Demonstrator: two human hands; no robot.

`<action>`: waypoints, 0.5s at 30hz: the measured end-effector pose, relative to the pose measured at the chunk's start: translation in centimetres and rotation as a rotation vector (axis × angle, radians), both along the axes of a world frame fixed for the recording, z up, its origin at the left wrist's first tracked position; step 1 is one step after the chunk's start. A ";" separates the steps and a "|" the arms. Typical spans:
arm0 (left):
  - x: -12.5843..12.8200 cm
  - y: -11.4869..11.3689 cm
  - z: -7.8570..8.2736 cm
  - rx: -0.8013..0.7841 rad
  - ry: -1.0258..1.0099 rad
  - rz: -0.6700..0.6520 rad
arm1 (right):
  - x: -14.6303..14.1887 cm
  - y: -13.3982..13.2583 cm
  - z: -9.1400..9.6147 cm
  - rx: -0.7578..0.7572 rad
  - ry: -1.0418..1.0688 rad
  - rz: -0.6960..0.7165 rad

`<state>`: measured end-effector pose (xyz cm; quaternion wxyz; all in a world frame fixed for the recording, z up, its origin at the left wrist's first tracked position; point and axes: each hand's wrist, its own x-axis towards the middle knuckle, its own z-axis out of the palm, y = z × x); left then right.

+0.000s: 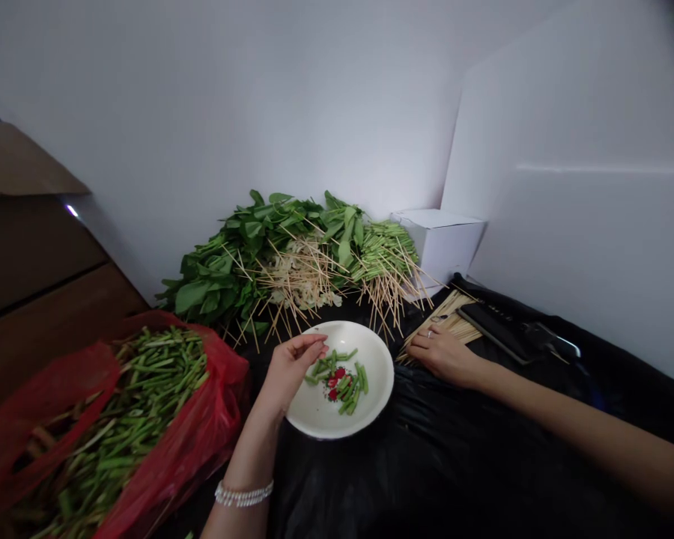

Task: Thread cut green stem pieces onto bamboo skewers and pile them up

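My left hand (290, 367) hovers over the left rim of a white bowl (320, 415), its fingers curled loosely together at the tips. The bowl holds several short green stem pieces (348, 385) and a few red bits. My right hand (441, 352) rests palm down on a loose bundle of bamboo skewers (454, 318) to the right of the bowl, fingers closed over them. A bead bracelet sits on my left wrist.
Behind the bowl lies a pile of leafy greens and skewered stems (297, 258). A red plastic bag of cut green stems (129, 404) lies at left. A white box (441, 243) stands by the wall, a dark knife-like tool (505, 333) beside the skewers. Black plastic (438, 464) covers the surface.
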<state>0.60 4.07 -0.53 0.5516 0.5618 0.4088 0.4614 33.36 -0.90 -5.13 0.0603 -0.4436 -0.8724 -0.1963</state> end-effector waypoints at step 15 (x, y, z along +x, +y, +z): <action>0.1 -0.3 0.1 0.007 -0.008 -0.004 | -2.1 -1.5 2.8 0.061 0.054 0.103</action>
